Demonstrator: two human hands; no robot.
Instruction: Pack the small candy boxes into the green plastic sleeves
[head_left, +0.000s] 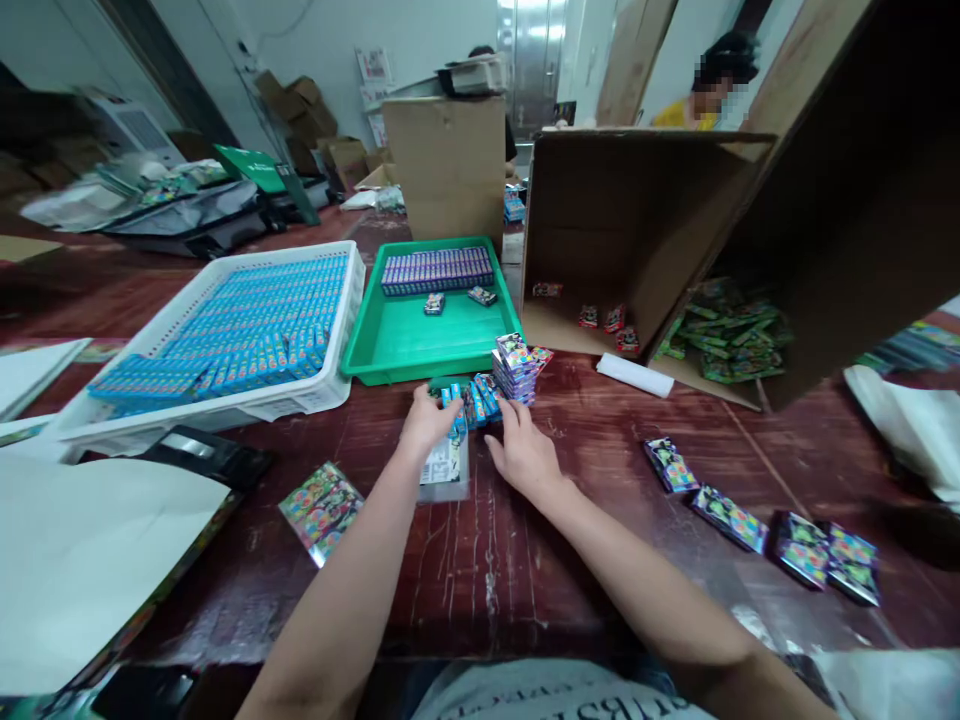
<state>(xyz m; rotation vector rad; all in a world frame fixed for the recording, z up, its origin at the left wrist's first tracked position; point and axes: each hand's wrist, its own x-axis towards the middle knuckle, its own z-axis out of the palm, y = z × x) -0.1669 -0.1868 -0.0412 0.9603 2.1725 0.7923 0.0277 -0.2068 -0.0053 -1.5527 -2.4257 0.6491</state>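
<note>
Several small blue boxes [480, 402] stand in a short row on the dark red table, between my two hands. My left hand [427, 422] closes on the row's left end, its thumb over the boxes. At the right end, my right hand [527, 455] presses its fingers against the row, with the thumb lower. Under and in front of the boxes lies a clear plastic sleeve with a printed card [444, 465]. A stack of small purple boxes [514, 370] rises just behind my right fingers. My fingertips are partly hidden among the boxes.
A green tray [420, 340] holds purple boxes; left of it, a white basket [341, 385] is packed with blue boxes. Open cardboard boxes [592, 200] stand at the right back. Dark purple packs [727, 515] lie right, a colourful pack [322, 510] left. A person [724, 80] is behind.
</note>
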